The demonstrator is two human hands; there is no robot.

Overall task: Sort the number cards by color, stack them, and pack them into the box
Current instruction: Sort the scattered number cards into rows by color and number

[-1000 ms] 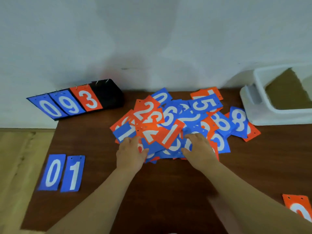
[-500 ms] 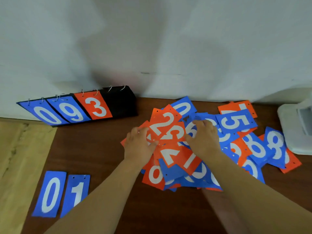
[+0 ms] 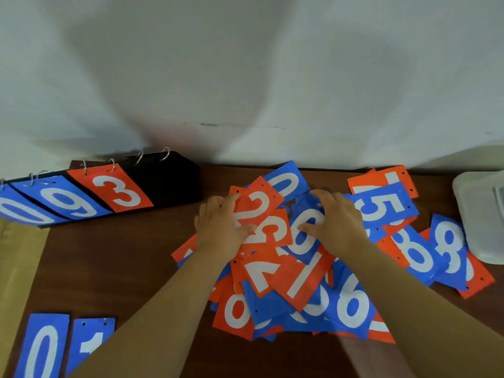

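Note:
A loose heap of blue and orange number cards (image 3: 294, 279) covers the middle of the brown table (image 3: 114, 268). My left hand (image 3: 221, 227) lies on the heap's left side, fingers spread, thumb on an orange 2 card (image 3: 256, 205). My right hand (image 3: 335, 219) rests flat on a blue 6 card (image 3: 305, 236) next to it. A blue 0 card (image 3: 43, 350) and a blue 1 card (image 3: 90, 342) lie side by side at the near left. Only a corner of the white box (image 3: 480, 216) shows at the right edge.
A black flip scoreboard (image 3: 163, 181) with rings stands at the back left, showing blue 0, blue 9 and orange 3. A white wall runs right behind the table. A lighter wooden surface (image 3: 16, 268) borders the table on the left.
Both hands moved from the near edge of the heap to its far part, spreading cards. The view shifted left and down, so the white box slid mostly out of frame.

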